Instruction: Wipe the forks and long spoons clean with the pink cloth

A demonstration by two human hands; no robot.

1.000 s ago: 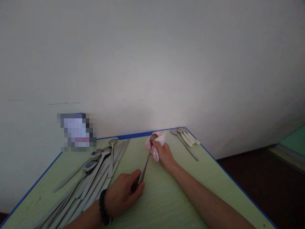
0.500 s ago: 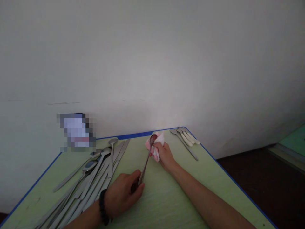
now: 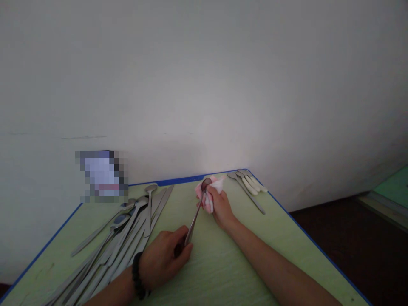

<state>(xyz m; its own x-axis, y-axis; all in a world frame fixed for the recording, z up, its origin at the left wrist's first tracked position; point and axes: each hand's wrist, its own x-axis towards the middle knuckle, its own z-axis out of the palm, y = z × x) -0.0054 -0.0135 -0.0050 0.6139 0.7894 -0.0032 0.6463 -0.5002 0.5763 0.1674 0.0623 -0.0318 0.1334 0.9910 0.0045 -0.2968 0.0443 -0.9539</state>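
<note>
A metal spoon [image 3: 195,219] slants across the middle of the table, its bowl at the far end. My left hand [image 3: 167,251], with a dark beaded bracelet on the wrist, is closed on the end of its handle. Around the bowl, my right hand [image 3: 220,207] grips a crumpled pink and white cloth [image 3: 208,203]; the cloth lies behind and beside the bowl. Some of the right fingers are hidden under the cloth. Left of my left hand lies a pile of metal spoons and knives [image 3: 127,238].
At the far right corner of the green table [image 3: 219,267] lie a metal spoon [image 3: 247,193] and several utensils with cream handles [image 3: 251,183]. A blurred-out object [image 3: 102,174] stands at the back left. A pale wall [image 3: 204,93] rises behind the blue table edge.
My right hand and the cloth have shifted slightly up and to the right at the spoon's bowl. The spoon has moved a little with them; my left hand stays nearly still.
</note>
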